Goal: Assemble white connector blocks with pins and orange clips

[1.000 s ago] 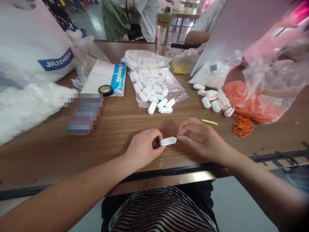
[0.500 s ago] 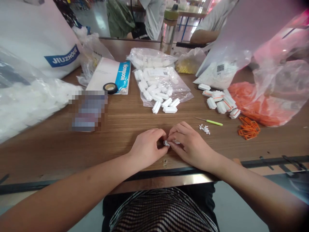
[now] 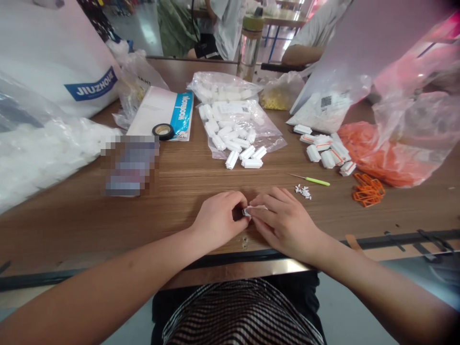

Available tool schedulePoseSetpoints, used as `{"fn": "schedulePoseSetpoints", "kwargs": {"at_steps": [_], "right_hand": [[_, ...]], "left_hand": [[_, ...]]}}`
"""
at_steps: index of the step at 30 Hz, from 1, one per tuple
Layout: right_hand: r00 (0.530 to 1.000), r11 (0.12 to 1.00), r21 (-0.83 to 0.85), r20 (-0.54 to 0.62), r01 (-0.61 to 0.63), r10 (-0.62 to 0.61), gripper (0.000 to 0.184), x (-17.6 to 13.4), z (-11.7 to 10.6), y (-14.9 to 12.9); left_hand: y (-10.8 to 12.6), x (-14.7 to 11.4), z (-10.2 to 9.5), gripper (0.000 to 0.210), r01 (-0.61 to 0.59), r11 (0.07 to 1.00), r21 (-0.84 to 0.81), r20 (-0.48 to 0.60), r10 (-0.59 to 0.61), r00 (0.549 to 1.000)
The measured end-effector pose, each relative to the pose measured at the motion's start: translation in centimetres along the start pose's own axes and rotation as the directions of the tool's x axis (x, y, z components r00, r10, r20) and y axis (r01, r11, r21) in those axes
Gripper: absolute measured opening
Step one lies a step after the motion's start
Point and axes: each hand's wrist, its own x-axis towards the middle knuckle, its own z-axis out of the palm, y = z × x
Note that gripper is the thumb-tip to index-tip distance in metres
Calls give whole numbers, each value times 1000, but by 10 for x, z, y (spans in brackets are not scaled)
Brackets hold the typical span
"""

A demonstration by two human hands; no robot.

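Note:
Near the table's front edge, my left hand (image 3: 222, 216) pinches one end of a small white plastic housing (image 3: 247, 211) between thumb and index finger. My right hand (image 3: 282, 215) is closed on the same piece from the other side, its fingers covering most of it. Just right of my right hand lies a little pile of tiny white parts (image 3: 304, 191). Behind the pile is a thin pick with a yellow-green handle (image 3: 317, 181). Several orange frames (image 3: 368, 190) sit further right.
White housings (image 3: 232, 139) lie on and before a clear bag. More housings, some with orange strips (image 3: 327, 159), lie right, beside a bag of orange parts (image 3: 388, 163). Black tape (image 3: 163, 132) rests on a notebook (image 3: 154, 110). A bottle (image 3: 248, 48) stands behind; large bags (image 3: 43, 153) fill the left.
My right hand's fingers have shifted and lie flatter over the white housing. My left hand keeps its pinch, and the things on the table have not moved.

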Motion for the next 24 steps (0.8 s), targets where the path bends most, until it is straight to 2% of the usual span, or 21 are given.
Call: {"fn": "schedulePoseSetpoints", "kwargs": {"at_steps": [4,7,9,11,13,14,17,20,24], "right_hand": [[1000,999,48,-9,-19,20,21,0,2,-2],[993,988,143,-90,-58,72,20,-6,-7,13],[968,975,143,-163,-170,193,18,-14,-18,34],[907,926,82,-189,-368,377,16,-24,-31,62],[840,846,4,-117,-533,530,16,-33,-41,88],[820,822,-1,-54,-570,569,17,-36,-44,99],[826,826,44,77,-562,558,17,-38,-46,117],[838,842,-2,106,-539,536,17,-33,-42,120],[763,765,-166,91,-622,640,15,-28,-41,120]], "left_hand": [[0,0,0,11,8,1000,-10,-7,-8,1000],[0,-1,-1,8,11,1000,-15,-18,-11,1000],[0,-2,-1,7,10,1000,-8,-18,-11,1000],[-1,-2,0,7,4,1000,1,-17,-4,1000],[-2,-2,0,7,-3,1000,6,-17,3,1000],[-2,-2,1,7,-5,1000,8,-19,5,1000],[-3,-1,1,8,-4,1000,14,-17,4,1000],[-2,-1,0,8,-1,1000,17,-10,1,1000],[-2,-1,-1,8,2,1000,18,-6,-2,1000]]}}
